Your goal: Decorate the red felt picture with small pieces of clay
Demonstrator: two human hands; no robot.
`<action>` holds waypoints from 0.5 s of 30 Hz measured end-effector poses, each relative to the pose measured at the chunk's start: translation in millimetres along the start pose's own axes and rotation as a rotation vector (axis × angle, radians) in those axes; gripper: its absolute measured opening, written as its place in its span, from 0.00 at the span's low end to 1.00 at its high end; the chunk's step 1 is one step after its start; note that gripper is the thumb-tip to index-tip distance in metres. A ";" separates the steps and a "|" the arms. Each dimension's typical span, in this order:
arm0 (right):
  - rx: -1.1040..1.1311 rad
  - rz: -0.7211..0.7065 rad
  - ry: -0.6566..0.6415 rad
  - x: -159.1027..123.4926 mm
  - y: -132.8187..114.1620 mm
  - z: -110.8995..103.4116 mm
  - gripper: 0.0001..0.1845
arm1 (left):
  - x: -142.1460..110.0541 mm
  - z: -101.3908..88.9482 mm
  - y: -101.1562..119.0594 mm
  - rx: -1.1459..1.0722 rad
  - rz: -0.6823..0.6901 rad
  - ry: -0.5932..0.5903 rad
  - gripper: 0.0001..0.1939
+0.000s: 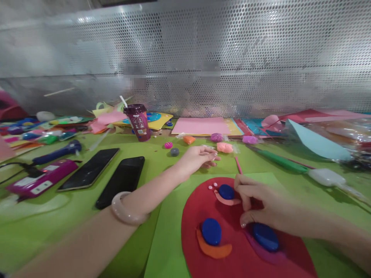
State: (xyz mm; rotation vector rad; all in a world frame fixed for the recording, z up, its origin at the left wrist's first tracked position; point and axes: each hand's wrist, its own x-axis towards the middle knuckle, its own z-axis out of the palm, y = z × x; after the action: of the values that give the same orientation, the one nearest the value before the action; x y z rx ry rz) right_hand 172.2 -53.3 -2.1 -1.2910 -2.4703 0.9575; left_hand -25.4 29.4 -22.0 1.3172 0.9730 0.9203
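Note:
A red paper disc [199,208] lies on a light green sheet [166,231]. On it sit blue oval pieces [211,231], edged by an orange strip [216,251], a pale pink strip [224,199] and a purple strip [265,251] that look like clay. Two tiny pink dots [210,187] are near the upper blue oval. My left hand [199,159] hovers beyond the disc, fingertips pinched together; what is between them is too small to name. Over the disc, my right hand [261,202] has bent fingers, thumb apart from the others, near the pink strip's end.
Bagged clay in orange [189,139] and peach [225,147] lies behind my left hand. A purple cup [139,122] with a straw stands further left. Two phones [121,181], a purple power strip [43,180], a green tool [282,160] and coloured paper [199,126] surround the work.

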 end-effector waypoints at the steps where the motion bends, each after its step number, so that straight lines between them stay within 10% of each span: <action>1: 0.002 0.007 0.008 0.0 0.1 0.2 0.18 | 0.0 0.0 0.0 0.002 0.001 -0.001 0.05; 15: 0.026 0.009 0.155 1.3 0.2 -0.6 0.16 | -1.0 -0.8 0.9 0.009 0.063 -0.046 0.09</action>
State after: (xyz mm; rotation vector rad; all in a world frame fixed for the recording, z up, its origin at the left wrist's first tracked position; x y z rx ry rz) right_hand 171.8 -51.9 -1.9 -1.3159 -2.3304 0.8542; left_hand -26.5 28.7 -21.1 1.3777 0.9058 0.9304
